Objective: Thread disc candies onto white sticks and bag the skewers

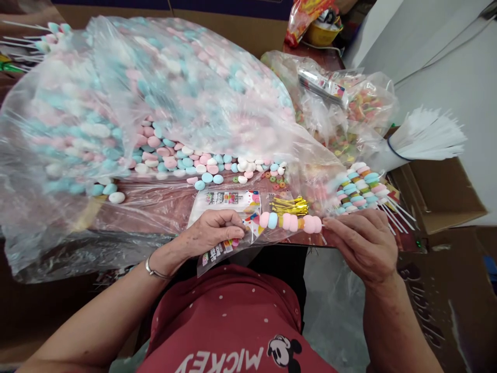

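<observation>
My right hand [363, 243] pinches the stick end of a candy skewer [290, 221], strung with pink and blue marshmallows and orange and yellow pieces between them. The skewer lies level, its far end pointing at my left hand [212, 230]. Thumb and forefinger of that hand are closed on the edge of a small clear printed bag [213, 257], which hangs over the table edge. A stack of similar bags [205, 199] rests just beyond. Gold twist ties [290, 205] lie behind the skewer. Beside my right hand is a pile of filled skewers [359, 186].
A huge clear bag of pastel marshmallows [186, 88] covers much of the table [155, 199], some spilling out. Bags of gummy rings [365, 106] and a bundle of white sticks [430, 134] stand at the right. Cardboard boxes [442, 191] sit beyond the table's right edge.
</observation>
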Tool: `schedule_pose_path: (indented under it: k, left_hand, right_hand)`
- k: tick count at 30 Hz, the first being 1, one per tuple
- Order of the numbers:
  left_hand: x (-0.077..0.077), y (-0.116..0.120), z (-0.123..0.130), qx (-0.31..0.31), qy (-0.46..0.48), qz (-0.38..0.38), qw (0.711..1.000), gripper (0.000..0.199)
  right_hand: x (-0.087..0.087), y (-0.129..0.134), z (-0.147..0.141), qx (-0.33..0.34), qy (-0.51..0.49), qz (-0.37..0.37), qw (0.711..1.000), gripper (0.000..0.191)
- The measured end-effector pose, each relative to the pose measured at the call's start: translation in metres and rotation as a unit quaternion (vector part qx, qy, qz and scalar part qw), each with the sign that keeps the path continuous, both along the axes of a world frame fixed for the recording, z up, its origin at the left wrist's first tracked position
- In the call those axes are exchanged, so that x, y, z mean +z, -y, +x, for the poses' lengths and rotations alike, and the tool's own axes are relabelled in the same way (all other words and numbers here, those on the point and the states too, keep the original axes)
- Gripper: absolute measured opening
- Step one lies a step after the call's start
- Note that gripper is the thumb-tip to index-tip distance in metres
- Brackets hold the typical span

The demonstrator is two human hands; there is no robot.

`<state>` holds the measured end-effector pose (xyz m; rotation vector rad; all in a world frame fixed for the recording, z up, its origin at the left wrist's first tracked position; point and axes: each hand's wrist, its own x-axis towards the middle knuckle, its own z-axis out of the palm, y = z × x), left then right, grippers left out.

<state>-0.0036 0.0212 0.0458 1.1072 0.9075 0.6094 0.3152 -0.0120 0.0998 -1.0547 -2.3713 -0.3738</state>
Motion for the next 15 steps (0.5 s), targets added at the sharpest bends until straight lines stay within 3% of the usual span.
schedule_pose_path:
  k: [6,10,15]
  left_hand:
    - [-0.0017,-0.0002,0.0011,0.001,-0.039,0.044,0.998,0.028]
    - [-0.0056,0.0016,-0.0025,-0.013,-0.092,0.135,0.986,0.025]
    - [-0.0042,0.0021,-0.0072,-0.045,-0.137,0.224,0.964,0.026]
  right_hand:
    - [-0.0030,-0.0012,0.0006,-0.016,-0.011,0.015,1.000,0.026]
    - [-0.0045,-0.0022,0.0014,-0.041,-0.042,0.036,0.998,0.024]
    - [-0.0026,-0.0021,0.0025,-0.026,-0.040,0.038,0.998,0.019]
